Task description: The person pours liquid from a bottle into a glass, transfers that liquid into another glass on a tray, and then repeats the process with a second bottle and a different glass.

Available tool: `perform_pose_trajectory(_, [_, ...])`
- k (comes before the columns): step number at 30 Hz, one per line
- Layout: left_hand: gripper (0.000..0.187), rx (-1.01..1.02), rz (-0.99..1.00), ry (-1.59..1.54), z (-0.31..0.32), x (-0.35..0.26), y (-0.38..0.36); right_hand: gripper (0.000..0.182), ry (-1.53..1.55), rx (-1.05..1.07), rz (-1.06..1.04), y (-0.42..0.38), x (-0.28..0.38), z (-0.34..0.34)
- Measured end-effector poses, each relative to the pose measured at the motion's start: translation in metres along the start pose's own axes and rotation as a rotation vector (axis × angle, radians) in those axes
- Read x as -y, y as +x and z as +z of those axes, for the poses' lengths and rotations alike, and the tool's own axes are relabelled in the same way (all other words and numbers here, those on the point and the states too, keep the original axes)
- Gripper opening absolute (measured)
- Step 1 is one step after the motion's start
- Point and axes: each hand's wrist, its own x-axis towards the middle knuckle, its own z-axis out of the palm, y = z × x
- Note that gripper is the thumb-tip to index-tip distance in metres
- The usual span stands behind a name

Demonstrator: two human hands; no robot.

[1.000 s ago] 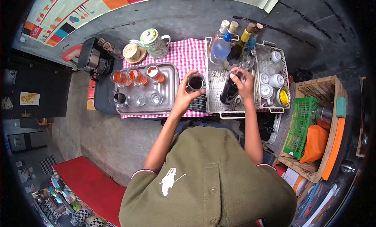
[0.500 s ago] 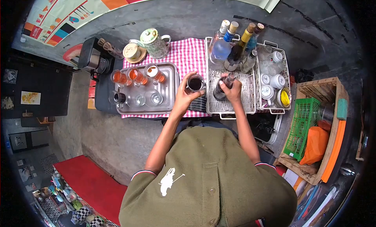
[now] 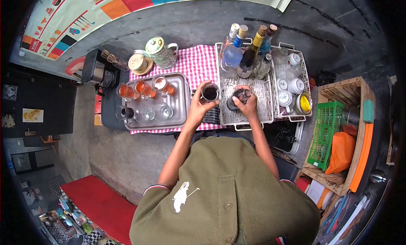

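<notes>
My left hand [image 3: 196, 109] curls its fingers and thumb around a glass [image 3: 210, 93] of dark liquid, held over the checked cloth. My right hand [image 3: 249, 106] grips a dark glass bottle [image 3: 231, 102] with a clear, narrow neck, over the left part of the white wire rack [image 3: 253, 120]. Glass and bottle are apart. To the left, a metal tray [image 3: 182, 114] carries several glass cups, among them a cup of reddish drink [image 3: 144, 89] and a cup with dark contents [image 3: 127, 112].
Tall corked bottles [image 3: 232, 57] stand at the rack's back. Beside them, a second rack [image 3: 308, 105] holds white mugs [image 3: 297, 86] and glasses. A patterned pitcher [image 3: 163, 54] and a lidded cup [image 3: 138, 63] sit behind the tray. At right is a wooden crate [image 3: 338, 92].
The bottle's neck has swung down and slightly left, so its mouth now faces up more toward me. My left hand keeps the glass in nearly the same place. The view has shifted slightly.
</notes>
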Motion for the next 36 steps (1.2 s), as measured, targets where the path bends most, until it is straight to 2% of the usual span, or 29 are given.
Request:
perform_pose_trajectory(8, [0.078, 0.036, -0.003, 0.037, 0.003, -0.001, 0.001, 0.042, -0.026, -0.002, -0.053, -0.001, -0.006, 0.0])
perform_pose_trajectory(12, [0.078, 0.041, -0.01, -0.012, 0.003, 0.0, 0.001, 0.043, -0.04, -0.006, -0.016, -0.004, 0.004, -0.002])
perform_pose_trajectory(21, [0.079, 0.043, -0.019, 0.094, 0.003, -0.001, -0.009, 0.05, -0.001, -0.042, 0.009, -0.007, -0.001, 0.002])
perform_pose_trajectory(28, [0.077, 0.063, -0.041, 0.114, 0.002, -0.006, -0.013, 0.057, 0.017, -0.014, 0.144, -0.007, 0.021, -0.002])
perform_pose_trajectory(30, [0.076, 0.07, -0.019, 0.117, -0.001, -0.004, -0.012, 0.065, 0.096, -0.052, 0.14, -0.007, 0.024, -0.001])
perform_pose_trajectory(32, [0.076, 0.074, -0.005, 0.097, -0.003, -0.002, -0.014, 0.069, 0.112, -0.133, 0.031, -0.005, 0.03, -0.002])
perform_pose_trajectory(36, [0.076, 0.067, 0.003, 0.03, -0.009, -0.01, -0.017, 0.047, 0.15, -0.404, -0.168, -0.002, 0.066, -0.007])
